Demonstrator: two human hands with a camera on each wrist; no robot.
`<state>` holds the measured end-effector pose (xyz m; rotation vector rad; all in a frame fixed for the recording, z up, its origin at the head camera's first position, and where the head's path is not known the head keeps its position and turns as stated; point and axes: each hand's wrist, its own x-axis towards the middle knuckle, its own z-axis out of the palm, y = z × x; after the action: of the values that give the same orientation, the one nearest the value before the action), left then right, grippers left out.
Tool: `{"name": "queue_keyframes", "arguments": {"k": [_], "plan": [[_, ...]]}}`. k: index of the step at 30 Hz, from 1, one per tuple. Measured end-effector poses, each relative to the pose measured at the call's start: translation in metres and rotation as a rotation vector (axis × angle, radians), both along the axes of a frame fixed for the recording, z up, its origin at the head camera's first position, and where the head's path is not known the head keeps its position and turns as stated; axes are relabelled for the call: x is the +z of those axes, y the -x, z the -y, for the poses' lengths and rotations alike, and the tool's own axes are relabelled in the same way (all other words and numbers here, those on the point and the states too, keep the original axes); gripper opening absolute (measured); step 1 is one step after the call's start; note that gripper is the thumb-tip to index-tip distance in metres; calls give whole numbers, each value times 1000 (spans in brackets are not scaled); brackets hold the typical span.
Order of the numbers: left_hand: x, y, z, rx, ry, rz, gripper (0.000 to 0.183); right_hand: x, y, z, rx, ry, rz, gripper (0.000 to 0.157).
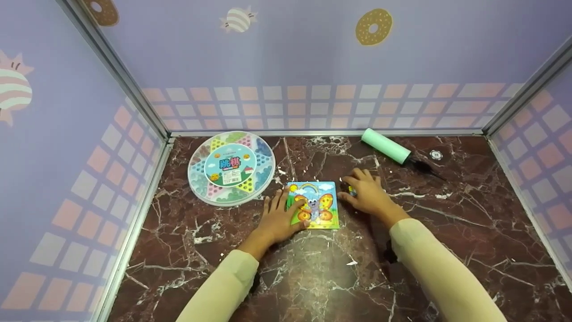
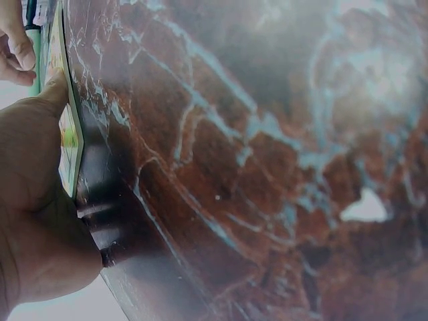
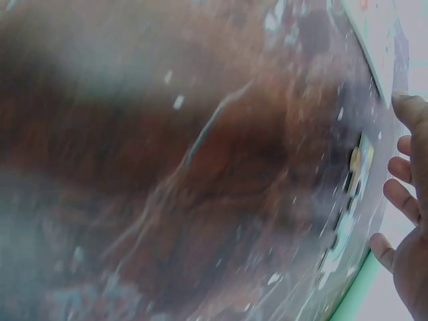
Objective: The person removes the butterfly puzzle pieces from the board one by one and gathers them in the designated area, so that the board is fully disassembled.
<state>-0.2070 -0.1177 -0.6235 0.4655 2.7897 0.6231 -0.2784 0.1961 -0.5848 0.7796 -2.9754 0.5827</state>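
- While the left hand (image 1: 278, 222) rests spread-fingered on the square, multicoloured butterfly-picture board (image 1: 318, 201), the right hand (image 1: 367, 192) is loosely spread.
- Beneath it: flat yellow-and-blue jigsaw pieces (image 1: 352, 191).

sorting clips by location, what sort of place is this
Probably a small indoor activity booth: purple panels printed with doughnuts and candies border a marbled surface bearing a Chinese checkers set and a butterfly puzzle.

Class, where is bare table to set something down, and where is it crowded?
Largely bare table: right of the right sleeve, in front of the green cylinder; left of the left sleeve, in front of the round game box. Crowded: around the butterfly picture, left hand touching, right hand close by.
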Motion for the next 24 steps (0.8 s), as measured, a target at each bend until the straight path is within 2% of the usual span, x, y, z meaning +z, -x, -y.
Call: {"name": "queue_keyframes", "arguments": {"k": [11,17,24], "plan": [[1,0,-1,-3,6,-6,80,-2,-3,28,42,-25,12,50],[2,-1,-1,-1,10,-2,80,-3,-3,35,39,-50,33,49],[1,-1,-1,-3,13,3,80,0,-5,40,33,-43,14,44]]}}
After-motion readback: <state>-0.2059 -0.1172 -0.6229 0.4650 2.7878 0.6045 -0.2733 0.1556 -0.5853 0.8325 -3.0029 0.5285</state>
